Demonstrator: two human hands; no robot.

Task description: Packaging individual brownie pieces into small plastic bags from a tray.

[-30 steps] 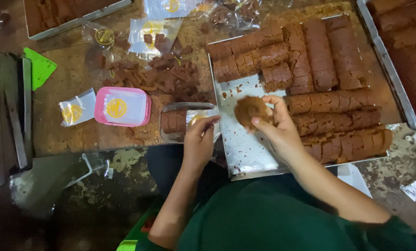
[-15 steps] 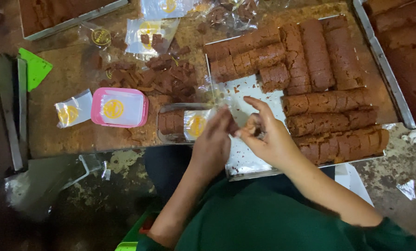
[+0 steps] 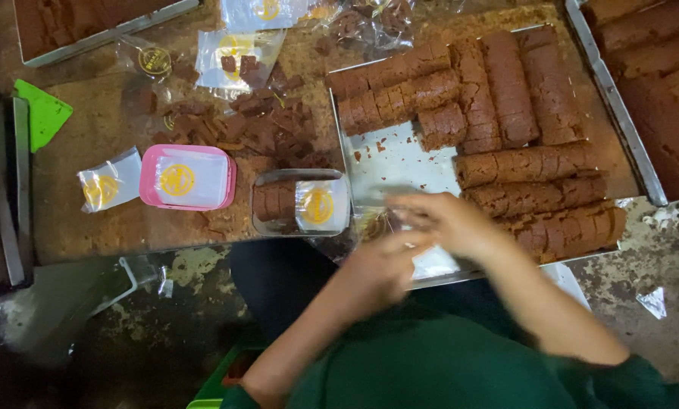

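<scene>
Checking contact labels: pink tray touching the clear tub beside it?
Apart. The head view shows a strip of brown board between the pink tray and the clear tub.

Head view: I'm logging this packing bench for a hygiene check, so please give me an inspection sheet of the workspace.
Surface: brown board, crumbed, on a worn, patchy floor.
Job's things: metal tray with rows of sliced brown cake logs; small clear tub holding cake pieces and a yellow-marked packet.
Clutter: pink tub, loose cake pieces, clear bags, green scraper.
Grippers: left hand and right hand close together over the tray's near edge, blurred; what they hold cannot be told.
Cables: nothing seen.
Surroundings: more cake trays at top left and right.
</scene>
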